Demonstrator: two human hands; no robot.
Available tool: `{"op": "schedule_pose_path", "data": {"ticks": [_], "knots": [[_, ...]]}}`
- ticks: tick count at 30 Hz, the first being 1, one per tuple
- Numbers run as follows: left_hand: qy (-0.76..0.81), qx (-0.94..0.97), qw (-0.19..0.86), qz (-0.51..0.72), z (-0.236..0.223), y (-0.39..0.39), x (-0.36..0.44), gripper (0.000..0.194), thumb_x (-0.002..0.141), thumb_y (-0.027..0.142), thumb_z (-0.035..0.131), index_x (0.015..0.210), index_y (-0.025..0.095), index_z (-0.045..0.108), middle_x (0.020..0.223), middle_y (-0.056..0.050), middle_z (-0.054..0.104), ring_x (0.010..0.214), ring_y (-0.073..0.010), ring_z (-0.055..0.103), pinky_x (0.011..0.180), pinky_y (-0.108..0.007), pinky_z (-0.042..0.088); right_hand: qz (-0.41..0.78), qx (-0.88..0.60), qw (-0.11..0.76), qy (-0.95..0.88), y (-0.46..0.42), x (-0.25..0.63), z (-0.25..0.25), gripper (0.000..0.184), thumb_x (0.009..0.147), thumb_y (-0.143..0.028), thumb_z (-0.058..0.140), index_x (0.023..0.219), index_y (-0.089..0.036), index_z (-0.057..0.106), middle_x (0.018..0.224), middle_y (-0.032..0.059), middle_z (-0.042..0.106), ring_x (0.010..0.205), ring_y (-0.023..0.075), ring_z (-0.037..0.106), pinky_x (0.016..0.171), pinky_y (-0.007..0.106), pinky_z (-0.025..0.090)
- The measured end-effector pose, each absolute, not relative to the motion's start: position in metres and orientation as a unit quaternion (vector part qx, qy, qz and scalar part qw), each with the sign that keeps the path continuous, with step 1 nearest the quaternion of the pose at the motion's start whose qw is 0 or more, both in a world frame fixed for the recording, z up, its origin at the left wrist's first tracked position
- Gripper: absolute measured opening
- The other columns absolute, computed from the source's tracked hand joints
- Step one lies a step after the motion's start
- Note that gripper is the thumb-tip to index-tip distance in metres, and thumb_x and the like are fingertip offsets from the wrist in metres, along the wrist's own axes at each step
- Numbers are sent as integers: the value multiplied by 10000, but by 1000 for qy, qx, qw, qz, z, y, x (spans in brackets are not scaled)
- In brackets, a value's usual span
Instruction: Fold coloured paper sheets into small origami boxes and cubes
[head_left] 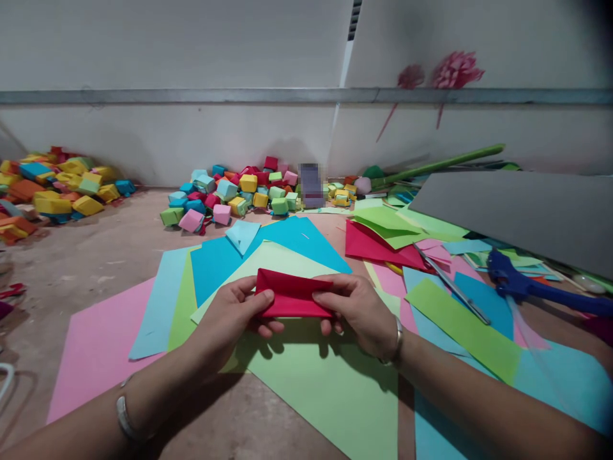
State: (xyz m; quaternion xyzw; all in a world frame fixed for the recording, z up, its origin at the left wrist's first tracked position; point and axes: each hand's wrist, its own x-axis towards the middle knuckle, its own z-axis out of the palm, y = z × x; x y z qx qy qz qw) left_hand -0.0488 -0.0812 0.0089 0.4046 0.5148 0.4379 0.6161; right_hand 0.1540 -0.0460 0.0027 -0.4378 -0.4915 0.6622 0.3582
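A folded red paper [293,294] is held above a light green sheet [330,377], low of centre in the view. It is pinched at its nine o'clock end by the fingers of the left hand [230,316] and at its three o'clock end by those of the right hand [357,306]. Coloured sheets are spread across the floor [96,255]. At twelve o'clock a heap of small paper boxes [230,191] is seen; at three o'clock, a blue glue gun [522,284] and scissors [453,284].
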Motion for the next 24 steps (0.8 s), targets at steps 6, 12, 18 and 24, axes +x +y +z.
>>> {"op": "schedule_pose_path", "data": {"ticks": [6,12,18,24], "knots": [[496,303,664,471,11,-76,-53,148,851,83,551,964,104,644,861,-114,734,565,-156,697,466,-191,536,748,-389,368,-392,-38,156,-2,232,601,-185,717,824,-128,748,519,46,666,393,87,573,353,136,379],[314,189,715,596,17,-72,-51,443,883,516,553,1013,107,664,997,-113,707,904,-178,689,869,-295,554,698,-366,429,-441,-39,133,30,128,635,-180,727,756,-155,762,599,47,687,526,117,622,499,215,493],[278,370,664,587,9,-80,-54,493,800,448,698,1220,206,606,1328,-110,582,1233,-277,510,994,-383,428,530,-244,457,-672,-45,97,20,235,724,-109,624,842,-237,781,903,44,739,833,174,673,717,287,552],[431,558,439,556,13,-72,-63,213,867,361,585,951,184,668,994,-72,688,919,-222,599,826,-343,454,199,-190,483,-832,-34,108,3,267,783,-27,507,781,-204,707,972,80,681,874,182,659,754,313,553]]}}
